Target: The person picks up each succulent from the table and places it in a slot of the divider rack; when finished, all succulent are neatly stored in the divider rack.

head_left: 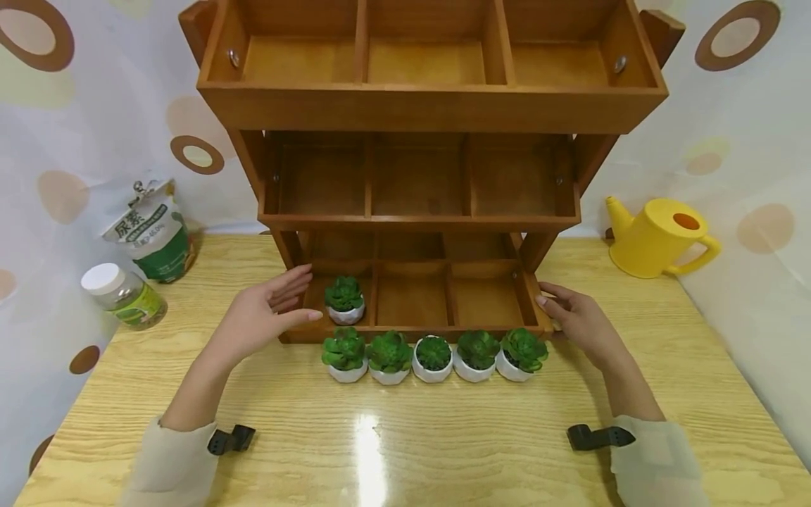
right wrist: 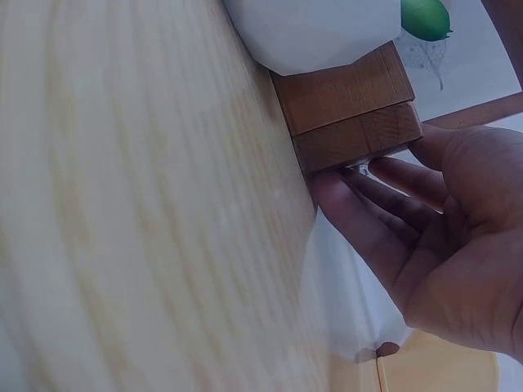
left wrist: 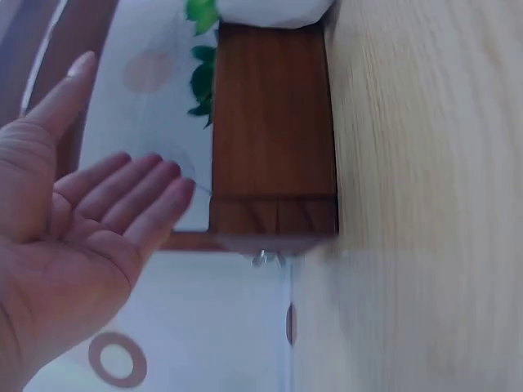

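Head: left hand [head_left: 262,317] beside the potted plant [head_left: 345,296] low in the shelf [head_left: 431,109], left of centre; five more pots [head_left: 433,359] lined up mid-frame, likely for reach. Left wrist: fingers [left wrist: 135,194] loosely extended, empty. Right wrist: right hand [right wrist: 458,245] grips shelf end, probably steadying.

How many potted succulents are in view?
6 potted succulents: one in the shelf's bottom left compartment, five in a row on the table before the shelf. None appear hidden.
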Available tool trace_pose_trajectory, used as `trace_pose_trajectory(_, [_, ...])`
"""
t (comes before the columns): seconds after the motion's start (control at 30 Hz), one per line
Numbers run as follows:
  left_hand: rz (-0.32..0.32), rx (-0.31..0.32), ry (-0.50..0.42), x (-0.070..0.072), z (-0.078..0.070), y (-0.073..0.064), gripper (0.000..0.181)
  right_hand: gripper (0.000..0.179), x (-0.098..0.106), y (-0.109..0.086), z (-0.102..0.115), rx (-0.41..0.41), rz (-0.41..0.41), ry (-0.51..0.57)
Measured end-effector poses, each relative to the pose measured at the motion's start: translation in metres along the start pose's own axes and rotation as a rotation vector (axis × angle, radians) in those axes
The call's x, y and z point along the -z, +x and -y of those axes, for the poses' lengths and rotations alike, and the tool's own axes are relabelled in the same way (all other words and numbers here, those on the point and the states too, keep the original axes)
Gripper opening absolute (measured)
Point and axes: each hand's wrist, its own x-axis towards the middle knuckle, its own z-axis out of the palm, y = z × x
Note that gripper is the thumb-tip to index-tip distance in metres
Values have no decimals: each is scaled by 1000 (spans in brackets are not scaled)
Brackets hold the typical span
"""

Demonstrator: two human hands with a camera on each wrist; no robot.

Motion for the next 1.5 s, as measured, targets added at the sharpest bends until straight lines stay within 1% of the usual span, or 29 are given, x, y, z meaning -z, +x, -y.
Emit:
trace_pose_trajectory(0.1, [-19,1,-28,7,3,-13,76,66,1,0,0,8,-2,0])
trace_pose_trajectory(0.23, [-30,-12,-63,10,10,-28,68,66,3,1,2,18,-12,-2])
trace_pose_trajectory(0.3, [-16,-11,-76,8,13,-34,65,66,4,1,2,14,-13,-4])
trace_pose_trajectory(0.37, [12,-6,-90,6,17,-38,62,67,3,1,3,7,-10,-1])
trace_pose_trajectory(0.43, [55,-3,-98,3,21,-39,60,67,3,1,3,4,-8,3])
trace_pose_trajectory(0.47, [90,-8,-95,2,23,-40,60,67,3,2,3,4,-8,3])
trace_pose_trajectory(0.6, [264,-45,-99,-1,29,-41,63,67,1,2,2,12,-6,5])
trace_pose_trajectory(0.67, [334,-63,-90,-3,31,-41,66,67,0,2,1,15,-4,10])
trace_pose_trajectory(0.7, [359,-64,-90,-4,31,-40,67,67,0,1,1,16,-3,10])
trace_pose_trajectory(0.77, [380,-64,-81,-6,32,-40,71,67,0,1,0,13,1,16])
trace_pose_trajectory(0.9, [390,-57,-69,-11,31,-37,73,67,-1,0,-2,2,4,16])
trace_pose_trajectory(1.0, [373,-60,-58,-16,28,-34,72,67,-1,0,-3,-3,3,15])
trace_pose_trajectory(1.13, [334,-48,-78,-25,26,-29,69,67,-1,1,-4,-4,3,11])
trace_pose_trajectory(1.27, [296,12,-138,-32,25,-27,69,67,-2,1,-3,4,4,17])
trace_pose_trajectory(1.33, [291,41,-166,-36,25,-27,71,67,-1,1,-1,6,5,18])
trace_pose_trajectory(1.4, [285,69,-176,-38,24,-27,71,68,-1,0,0,9,6,21])
trace_pose_trajectory(1.5, [286,91,-175,-40,23,-26,72,68,0,-1,1,15,7,21])
